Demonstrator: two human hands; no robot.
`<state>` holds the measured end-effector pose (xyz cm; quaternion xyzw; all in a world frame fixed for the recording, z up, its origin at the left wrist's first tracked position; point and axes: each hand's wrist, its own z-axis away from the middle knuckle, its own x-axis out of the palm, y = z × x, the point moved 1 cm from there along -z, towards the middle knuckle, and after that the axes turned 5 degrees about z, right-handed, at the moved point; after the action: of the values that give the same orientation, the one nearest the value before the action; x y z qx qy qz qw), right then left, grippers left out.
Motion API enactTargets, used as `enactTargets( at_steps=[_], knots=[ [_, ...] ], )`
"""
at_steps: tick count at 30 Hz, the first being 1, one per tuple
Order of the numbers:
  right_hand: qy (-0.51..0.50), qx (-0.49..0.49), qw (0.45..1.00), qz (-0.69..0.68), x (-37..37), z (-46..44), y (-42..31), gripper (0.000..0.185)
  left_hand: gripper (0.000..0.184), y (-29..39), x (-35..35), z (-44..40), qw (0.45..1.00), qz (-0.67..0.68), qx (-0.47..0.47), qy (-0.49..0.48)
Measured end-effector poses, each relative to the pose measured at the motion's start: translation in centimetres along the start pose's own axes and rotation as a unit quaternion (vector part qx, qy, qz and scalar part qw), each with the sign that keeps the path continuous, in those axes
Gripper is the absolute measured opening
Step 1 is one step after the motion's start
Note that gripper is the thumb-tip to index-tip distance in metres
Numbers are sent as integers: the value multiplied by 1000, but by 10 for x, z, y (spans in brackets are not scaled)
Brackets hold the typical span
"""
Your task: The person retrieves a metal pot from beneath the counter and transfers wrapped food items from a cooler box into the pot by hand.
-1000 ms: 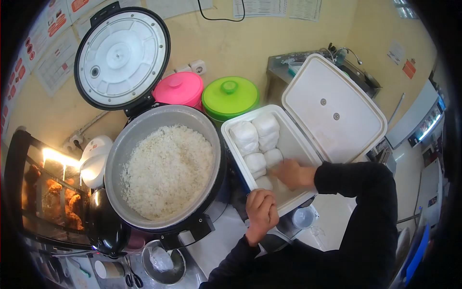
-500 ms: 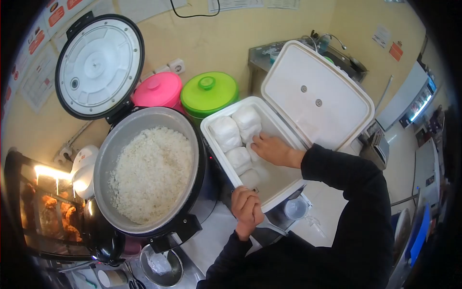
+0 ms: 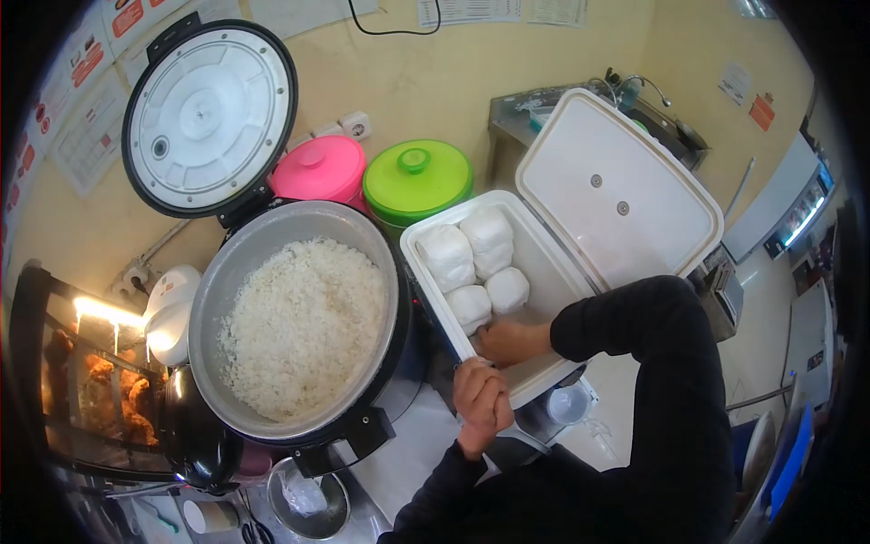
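Note:
A white cooler box (image 3: 555,263) stands open at my front right, its lid (image 3: 625,195) tipped back. Inside, along the left side, sit several white wrapped bundles (image 3: 487,240), rounded and smooth. My left hand (image 3: 482,403) is closed on the box's near rim, at the left corner. Down inside that corner is my right hand (image 3: 512,343), fingers curled onto a white wrapped bundle that is mostly hidden beneath them. Just above it, another bundle (image 3: 507,290) rests apart from the hand.
Left of the box stands a large rice cooker full of cooked rice (image 3: 304,331), its round lid (image 3: 208,113) raised. Pink (image 3: 317,168) and green (image 3: 419,177) lidded containers stand behind. A lit display case with fried food (image 3: 118,390) and a metal bowl (image 3: 337,512) are farther left.
My right hand has moved from the middle bundles toward me, into the box's near left corner. My left hand stays on the rim. The whole view has shifted slightly.

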<state>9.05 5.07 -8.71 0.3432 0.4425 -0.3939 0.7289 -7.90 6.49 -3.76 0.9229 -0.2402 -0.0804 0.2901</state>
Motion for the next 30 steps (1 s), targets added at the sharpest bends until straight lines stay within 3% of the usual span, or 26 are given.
enactTargets(
  at_steps=[1, 3, 5, 9, 16, 19, 25, 28, 30],
  knots=[
    [-17, -3, 1000, 0, -3, -1, -4, 34, 1, 0, 0, 0, 1000, -1, 1, 1],
    [-20, 1, 1000, 3, 23, -7, -6, 68, 1, 0, 1, -1, 1000, 4, -2, 3],
    [-42, 22, 999, -1, 38, -10, -10, 89, 1, 1, 1, -2, 1000, 5, -3, 5],
    [-104, 61, 993, -11, 25, -12, -11, 90, 2, 1, 0, -1, 1000, 3, 4, 11],
    [-75, -59, 993, -67, 25, 2, 8, 92, 3, 0, 1, 0, 1000, 1, 18, 17],
    [-118, 6, 959, -258, -14, 22, 17, 92, 3, 2, 1, 0, 1000, -18, 12, 14],
    [-94, 199, 958, -185, -128, 62, 25, 88, 4, 0, -1, 0, 1000, -7, 20, 5],
    [45, 223, 960, -166, -125, 61, 37, 88, 4, 1, -2, 0, 1000, -6, 16, -5],
    [35, 249, 954, -166, -137, 60, 40, 81, 4, 2, -3, 1, 1000, -19, 6, -19]
  ],
)
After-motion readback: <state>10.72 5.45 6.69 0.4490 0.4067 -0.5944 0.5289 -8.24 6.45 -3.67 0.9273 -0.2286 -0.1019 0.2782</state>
